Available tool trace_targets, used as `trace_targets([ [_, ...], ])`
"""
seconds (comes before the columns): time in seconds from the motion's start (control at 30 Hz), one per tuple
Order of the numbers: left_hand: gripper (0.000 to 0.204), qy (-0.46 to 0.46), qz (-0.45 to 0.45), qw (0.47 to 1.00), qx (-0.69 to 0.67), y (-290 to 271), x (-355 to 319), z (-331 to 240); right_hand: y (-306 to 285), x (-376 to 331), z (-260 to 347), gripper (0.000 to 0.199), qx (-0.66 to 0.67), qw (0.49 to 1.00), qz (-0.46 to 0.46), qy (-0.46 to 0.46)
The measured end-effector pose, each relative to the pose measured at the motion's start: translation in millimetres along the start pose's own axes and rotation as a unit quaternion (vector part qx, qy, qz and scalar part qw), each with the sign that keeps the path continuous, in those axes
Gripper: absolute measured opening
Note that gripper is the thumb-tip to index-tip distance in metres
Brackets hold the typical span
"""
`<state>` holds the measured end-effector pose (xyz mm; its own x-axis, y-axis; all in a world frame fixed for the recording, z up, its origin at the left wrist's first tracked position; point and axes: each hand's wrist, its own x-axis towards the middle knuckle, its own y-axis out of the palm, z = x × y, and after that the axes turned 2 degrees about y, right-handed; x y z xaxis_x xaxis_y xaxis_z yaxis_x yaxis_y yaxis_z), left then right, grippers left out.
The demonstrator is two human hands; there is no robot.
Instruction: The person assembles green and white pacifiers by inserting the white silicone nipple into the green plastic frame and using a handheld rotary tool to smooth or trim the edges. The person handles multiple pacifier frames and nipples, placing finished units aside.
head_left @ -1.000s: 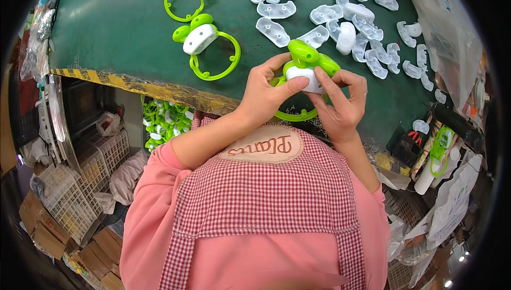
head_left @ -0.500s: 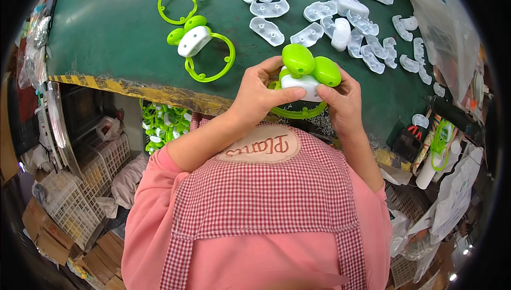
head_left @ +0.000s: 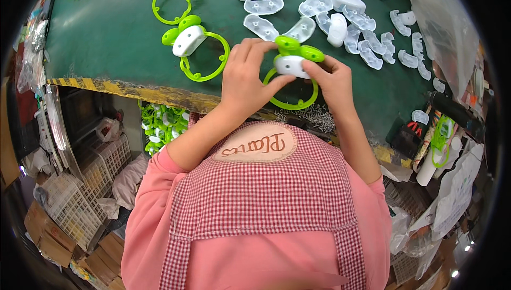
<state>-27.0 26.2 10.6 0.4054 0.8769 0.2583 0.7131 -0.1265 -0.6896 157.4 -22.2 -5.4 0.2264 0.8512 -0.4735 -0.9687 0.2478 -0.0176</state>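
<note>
— Down below the table (head_left: pixel 96 50) edge, near the person's left elbow, white wire baskets (head_left: pixel 69 205) are sitting on the floor; one seems to be holding crumpled cloth or bags, though I cannot tell exactly. A bin (head_left: pixel 162 125) under the table lip is holding loose green and white parts.

— And up at the edge?

— Both hands are working on the green ring toy (head_left: pixel 291 72), holding it just above the table's near edge. The left hand (head_left: pixel 247 80) is curling its fingers over the white body, thumb pressing from the side; the right hand (head_left: pixel 332 80) is pinching the same piece from the other side. If the grip is slipping while they are pressing, the toy could be dropping past the edge into the clutter below.

— Anything further out?

— A finished toy (head_left: pixel 191 45) is lying flat beyond the left hand, and clear white shells (head_left: pixel 340 13) are spreading loose across the far table; a stray elbow could be scattering them.
</note>
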Motion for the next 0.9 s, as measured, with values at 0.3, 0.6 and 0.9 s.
trace_targets([
  [0.3, 0.04, 0.176, 0.03, 0.984, -0.007, 15.7, 3.9, 10.0, -79.1, -22.0, 10.3, 0.015, -0.317, 0.709, -0.363, -0.514],
  [0.6, 0.036, 0.212, 0.023, 0.977, -0.015, 26.7, 24.2, 7.3, -256.0, -23.9, 3.0, 0.04, -0.077, 0.75, -0.528, -0.392],
  [0.9, 0.035, 0.18, -0.009, 0.983, 0.039, 22.9, 15.5, 1.0, -106.4, -60.5, 10.5, 0.082, 0.188, 0.92, -0.023, -0.343],
])
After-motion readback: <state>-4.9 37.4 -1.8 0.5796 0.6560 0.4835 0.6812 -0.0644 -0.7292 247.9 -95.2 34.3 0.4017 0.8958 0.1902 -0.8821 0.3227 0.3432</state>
